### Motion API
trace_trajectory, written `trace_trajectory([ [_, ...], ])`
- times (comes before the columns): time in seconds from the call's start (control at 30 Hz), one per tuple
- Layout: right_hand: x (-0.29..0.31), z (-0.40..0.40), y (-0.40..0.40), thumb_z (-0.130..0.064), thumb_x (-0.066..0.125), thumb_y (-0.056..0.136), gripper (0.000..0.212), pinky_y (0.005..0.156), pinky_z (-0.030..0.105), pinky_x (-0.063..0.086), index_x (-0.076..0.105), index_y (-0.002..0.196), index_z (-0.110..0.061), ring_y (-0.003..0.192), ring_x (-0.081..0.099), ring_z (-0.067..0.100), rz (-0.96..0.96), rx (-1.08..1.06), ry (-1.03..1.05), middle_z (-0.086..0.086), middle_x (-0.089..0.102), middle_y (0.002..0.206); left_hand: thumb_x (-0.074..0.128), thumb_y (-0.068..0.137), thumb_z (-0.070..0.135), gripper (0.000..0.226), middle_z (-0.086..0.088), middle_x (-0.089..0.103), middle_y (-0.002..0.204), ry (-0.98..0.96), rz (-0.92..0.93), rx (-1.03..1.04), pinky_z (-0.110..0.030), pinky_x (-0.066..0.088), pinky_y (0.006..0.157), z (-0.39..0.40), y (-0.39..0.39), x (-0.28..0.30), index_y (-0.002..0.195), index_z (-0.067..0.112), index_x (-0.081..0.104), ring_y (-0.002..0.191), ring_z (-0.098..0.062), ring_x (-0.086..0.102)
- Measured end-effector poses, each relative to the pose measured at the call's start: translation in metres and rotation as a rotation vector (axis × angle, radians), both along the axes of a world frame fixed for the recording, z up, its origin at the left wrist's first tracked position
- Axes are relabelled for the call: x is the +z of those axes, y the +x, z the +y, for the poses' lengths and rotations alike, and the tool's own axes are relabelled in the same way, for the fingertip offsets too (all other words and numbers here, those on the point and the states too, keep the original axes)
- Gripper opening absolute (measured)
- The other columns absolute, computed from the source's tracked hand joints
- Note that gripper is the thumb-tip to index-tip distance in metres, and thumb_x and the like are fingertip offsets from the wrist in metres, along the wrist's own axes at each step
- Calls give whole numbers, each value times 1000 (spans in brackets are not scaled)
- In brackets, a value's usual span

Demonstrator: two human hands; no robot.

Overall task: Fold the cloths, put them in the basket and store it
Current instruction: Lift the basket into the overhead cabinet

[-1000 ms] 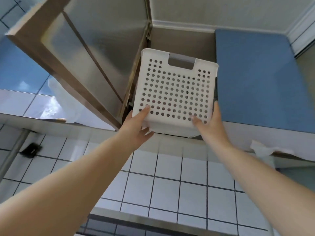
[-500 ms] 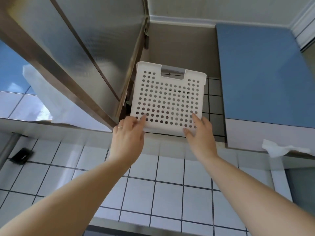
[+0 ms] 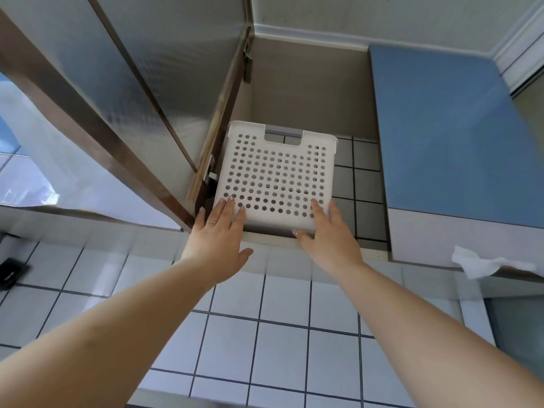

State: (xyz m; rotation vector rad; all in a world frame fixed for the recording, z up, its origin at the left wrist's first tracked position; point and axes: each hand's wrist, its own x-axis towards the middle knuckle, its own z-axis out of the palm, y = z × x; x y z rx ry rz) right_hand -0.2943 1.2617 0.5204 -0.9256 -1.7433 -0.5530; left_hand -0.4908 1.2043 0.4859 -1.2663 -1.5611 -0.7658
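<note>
Head view looked up into an overhead cabinet. White perforated basket [image 3: 276, 181] sat in the open compartment at frame centre, its holed face toward the camera and its grey handle [image 3: 284, 132] at the top edge. Basket's lower edge rested at the front lip of the shelf [image 3: 268, 241]. Cloths not visible through the holes.

Left hand [image 3: 219, 234] was flat against the basket's lower left corner, fingers straight and slightly spread, ring on one finger, thumb hanging free below the shelf lip. Right hand [image 3: 329, 234] was flat on the lower right corner, fingers straight and together, thumb tip at the basket's bottom edge. Neither hand curled round anything; both only pressed on the face.

Open cabinet door [image 3: 123, 92] with frosted panel and metal frame filled the upper left of the frame, just beside the basket's left side. Blue closed door [image 3: 450, 134] at right. White tissue [image 3: 482, 263] hung under it at right edge. White tiled wall [image 3: 279, 334] across the bottom.
</note>
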Motion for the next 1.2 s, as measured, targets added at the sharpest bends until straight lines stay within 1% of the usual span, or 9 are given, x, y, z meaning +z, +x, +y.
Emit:
trace_trajectory([
  [0.43, 7, 17, 3, -38, 24, 100, 50, 104, 41, 39, 15, 149, -28, 136, 32, 28, -109, -45, -75, 4, 0, 159, 47, 91, 50, 84, -11, -9, 158, -56, -54, -29, -51, 4, 117, 19, -2, -2, 150, 20, -6, 146, -27, -7],
  [0.6, 5, 15, 4, -39, 27, 100, 51, 108, 43, 34, 20, 148, -25, 138, 28, 29, -82, -29, -27, 5, 9, 159, 50, 92, 42, 81, -3, 4, 159, 63, -57, -227, -42, 4, 119, 13, -8, -7, 150, 21, -2, 146, -19, -2],
  [0.7, -3, 3, 1, -39, 32, 99, 51, 113, 39, 26, 24, 148, -23, 142, 22, 24, -72, 36, 89, 3, 17, 157, 54, 92, 35, 72, 0, 21, 156, 163, -53, -378, -34, 15, 116, -3, -12, -15, 150, 21, 14, 144, -17, 17],
  [0.83, -18, -26, -8, -36, 37, 99, 50, 115, 35, 18, 28, 147, -23, 143, 18, 19, -130, 151, 123, 0, 20, 156, 58, 90, 28, 44, 6, 56, 123, 211, -289, -582, -26, 44, 94, -37, -18, -36, 132, 23, 48, 109, -8, 54],
  [0.9, -27, -43, -13, -36, 38, 99, 50, 116, 34, 16, 30, 146, -24, 143, 17, 18, -202, 201, 130, -1, 21, 156, 59, 89, 24, 20, 7, 66, 96, 221, -511, -660, -22, 48, 74, -55, -23, -50, 109, 21, 63, 85, -9, 60],
  [0.97, -38, -63, -19, -34, 40, 98, 48, 116, 32, 14, 34, 145, -24, 143, 18, 17, -289, 260, 148, -2, 22, 156, 62, 88, 19, 12, 1, 66, 92, 347, -838, -757, -22, 43, 62, -76, -30, -65, 100, 16, 62, 75, -14, 57],
  [1.07, -51, -90, -28, -32, 45, 96, 45, 115, 30, 14, 42, 140, -23, 142, 20, 15, -398, 359, 177, -4, 25, 154, 68, 84, 14, 51, -3, 51, 125, 632, -1168, -870, -30, 42, 87, -114, -36, -71, 128, 12, 42, 106, -18, 51],
  [1.13, -58, -103, -32, -33, 45, 96, 45, 114, 27, 13, 42, 140, -24, 142, 19, 14, -462, 387, 213, -4, 25, 154, 70, 82, 11, 74, -1, 38, 142, 779, -1103, -924, -30, 35, 101, -141, -32, -63, 142, 18, 27, 126, -15, 40],
  [1.2, -62, -115, -34, -33, 44, 97, 44, 113, 23, 11, 42, 140, -25, 142, 19, 13, -494, 414, 239, -4, 24, 154, 70, 82, 11, 79, 4, 35, 146, 842, -961, -933, -28, 33, 101, -165, -26, -54, 144, 24, 24, 125, -10, 40],
])
